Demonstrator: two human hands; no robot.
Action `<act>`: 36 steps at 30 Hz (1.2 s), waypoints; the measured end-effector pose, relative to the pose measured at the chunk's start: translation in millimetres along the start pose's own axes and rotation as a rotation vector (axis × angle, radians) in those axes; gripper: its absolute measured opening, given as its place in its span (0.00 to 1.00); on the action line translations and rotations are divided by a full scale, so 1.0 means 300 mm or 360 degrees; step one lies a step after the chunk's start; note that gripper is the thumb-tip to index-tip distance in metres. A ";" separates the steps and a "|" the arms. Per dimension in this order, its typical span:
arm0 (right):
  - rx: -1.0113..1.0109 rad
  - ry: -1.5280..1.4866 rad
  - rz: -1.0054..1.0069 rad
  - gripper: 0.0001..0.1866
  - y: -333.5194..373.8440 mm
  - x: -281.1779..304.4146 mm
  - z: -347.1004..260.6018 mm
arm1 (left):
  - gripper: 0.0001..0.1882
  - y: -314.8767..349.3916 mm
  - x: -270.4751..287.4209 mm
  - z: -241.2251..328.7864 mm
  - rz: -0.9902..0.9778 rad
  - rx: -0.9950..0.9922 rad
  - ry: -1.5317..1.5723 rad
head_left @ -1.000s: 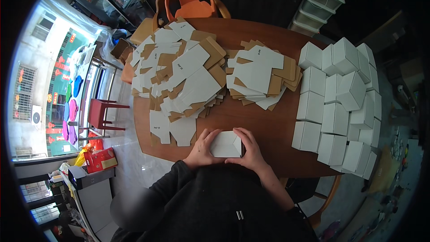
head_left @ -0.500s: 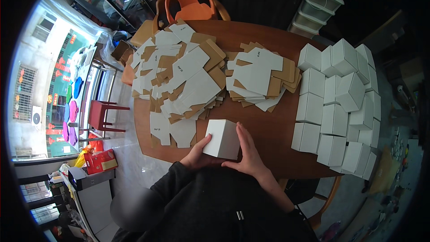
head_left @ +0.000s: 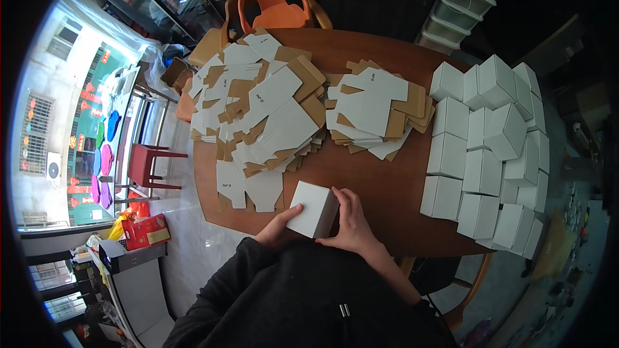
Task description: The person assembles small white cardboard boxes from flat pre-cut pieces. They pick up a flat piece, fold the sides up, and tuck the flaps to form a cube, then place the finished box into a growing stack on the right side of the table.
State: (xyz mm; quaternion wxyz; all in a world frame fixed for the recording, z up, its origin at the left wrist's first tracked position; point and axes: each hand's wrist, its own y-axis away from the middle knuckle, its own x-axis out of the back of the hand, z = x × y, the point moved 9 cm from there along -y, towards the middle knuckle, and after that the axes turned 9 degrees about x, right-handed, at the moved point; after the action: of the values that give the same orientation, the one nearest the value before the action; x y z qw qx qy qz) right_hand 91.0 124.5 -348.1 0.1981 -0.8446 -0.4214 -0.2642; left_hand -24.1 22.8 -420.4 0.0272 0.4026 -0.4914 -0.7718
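A white folded cardboard box (head_left: 309, 209) is held tilted close to my body at the table's near edge. My left hand (head_left: 276, 227) grips its left side, the thumb lying on the white face. Against the right side, my right hand (head_left: 353, 224) has its fingertips at the upper edge and its thumb by the lower corner. Parts of the left fingers are hidden behind the box. Beyond the box lie a large pile of flat white and brown carton blanks (head_left: 277, 106) and a smaller stack of blanks (head_left: 371, 109).
Several made-up white boxes (head_left: 480, 171) stand in rows along the right of the brown wooden table (head_left: 400, 183), one tilted on top. An orange chair (head_left: 274, 3) is at the far side. A red stool (head_left: 145, 164) stands left of the table.
The box has shifted slightly left and turned in my hands. My right fingers, straighter before, are now bent at its edge. The piles and rows of boxes are unchanged.
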 end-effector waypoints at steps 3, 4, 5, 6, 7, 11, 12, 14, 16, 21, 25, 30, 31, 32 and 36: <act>-0.0005 0.0054 -0.0051 0.67 -0.001 -0.017 0.001 | 0.41 -0.009 0.024 -0.022 -0.0048 -0.0041 0.0027; -0.0010 0.0030 -0.0049 0.67 -0.001 -0.019 0.003 | 0.41 -0.006 0.028 -0.029 -0.0039 -0.0038 0.0047; -0.0014 0.0007 -0.0047 0.67 0.000 -0.022 0.004 | 0.41 -0.003 0.032 -0.032 -0.0030 -0.0035 0.0067; -0.0018 -0.0017 -0.0046 0.67 0.001 -0.024 0.005 | 0.41 0.002 0.027 -0.030 -0.0069 -0.0035 0.0072; -0.0035 -0.0036 -0.0063 0.68 0.003 -0.029 0.010 | 0.41 0.012 0.018 -0.027 -0.0108 -0.0034 0.0076; -0.0089 -0.0085 -0.0123 0.69 0.016 -0.043 0.020 | 0.41 0.010 0.032 -0.043 -0.0095 -0.0037 0.0034; -0.0099 -0.0090 -0.0136 0.69 0.019 -0.045 0.021 | 0.42 0.009 0.036 -0.048 -0.0078 -0.0033 0.0022; -0.0100 -0.0059 -0.0165 0.69 0.020 -0.038 0.017 | 0.42 0.012 0.035 -0.056 -0.0041 -0.0026 0.0000; -0.0106 -0.0025 -0.0192 0.70 0.023 -0.031 0.012 | 0.42 0.007 0.037 -0.061 -0.0032 -0.0015 -0.0025; -0.0182 0.0098 -0.0311 0.72 0.022 -0.024 0.001 | 0.43 0.006 0.044 -0.063 0.0069 -0.0030 -0.0033; -0.0232 0.0045 -0.0335 0.67 0.026 0.008 -0.001 | 0.43 0.026 0.020 -0.038 0.0086 -0.0043 0.0004; -0.0021 0.0323 0.0066 0.58 0.011 0.142 -0.069 | 0.41 0.014 0.112 -0.055 0.0154 -0.0072 0.0090; 0.0012 0.0271 0.0318 0.53 0.016 0.187 -0.074 | 0.40 0.025 0.094 -0.042 0.0183 -0.0065 0.0105; 0.0119 0.0251 0.0694 0.49 0.042 0.217 -0.067 | 0.39 0.031 0.081 -0.031 0.0213 -0.0059 0.0120; -0.0030 -0.0264 0.1140 0.19 0.079 0.251 -0.027 | 0.38 0.018 -0.027 -0.020 -0.0207 0.0040 0.0228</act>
State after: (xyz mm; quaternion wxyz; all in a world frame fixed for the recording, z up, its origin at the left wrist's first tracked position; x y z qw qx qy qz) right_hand 146.2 152.2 -298.2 0.2355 -0.9589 -0.1111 -0.1126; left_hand -16.4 19.2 -412.6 0.0071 0.4883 -0.4707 -0.7348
